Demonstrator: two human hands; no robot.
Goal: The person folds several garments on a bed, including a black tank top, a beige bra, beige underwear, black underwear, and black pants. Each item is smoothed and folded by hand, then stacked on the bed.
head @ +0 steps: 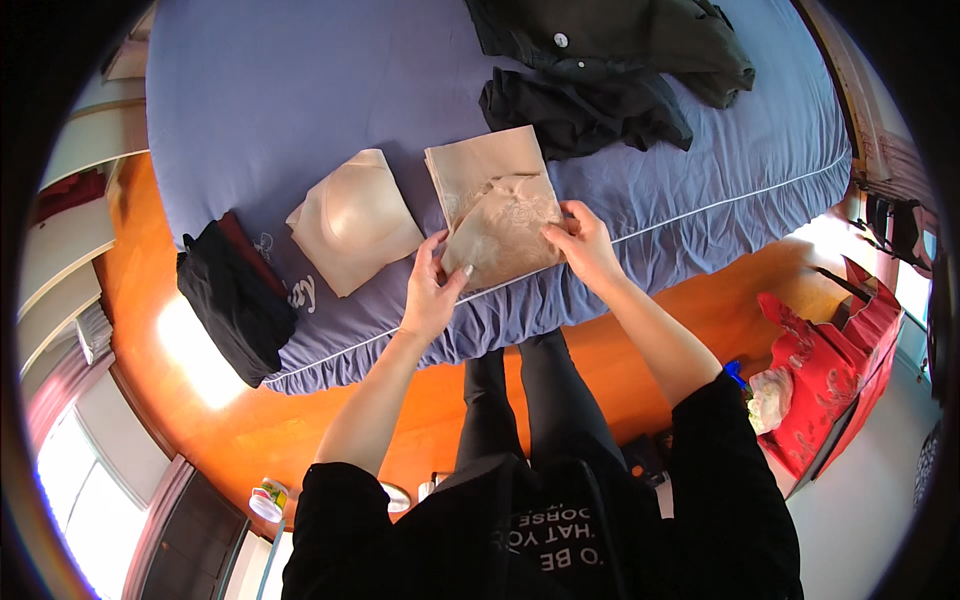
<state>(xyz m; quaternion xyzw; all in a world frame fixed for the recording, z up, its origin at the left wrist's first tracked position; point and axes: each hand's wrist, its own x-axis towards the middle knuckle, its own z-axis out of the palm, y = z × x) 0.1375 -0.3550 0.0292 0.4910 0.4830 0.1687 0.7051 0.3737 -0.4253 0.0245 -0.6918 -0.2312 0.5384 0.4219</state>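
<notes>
A folded beige garment with a lace-patterned part (506, 217) lies at the near edge of the bed. My left hand (433, 289) grips its near left corner between thumb and fingers. At its right edge, my right hand (589, 244) pinches the fabric. Another beige garment (356, 221), folded with a smooth rounded cup on top, rests on the bed to the left, apart from both hands.
Black folded clothing (232, 307) with a dark red piece (251, 255) sits at the bed's left corner. Black garments (592, 112) lie crumpled beyond my right hand. The blue-grey bed cover (300, 82) has a ruffled skirt. A red patterned bag (817, 382) stands at the right.
</notes>
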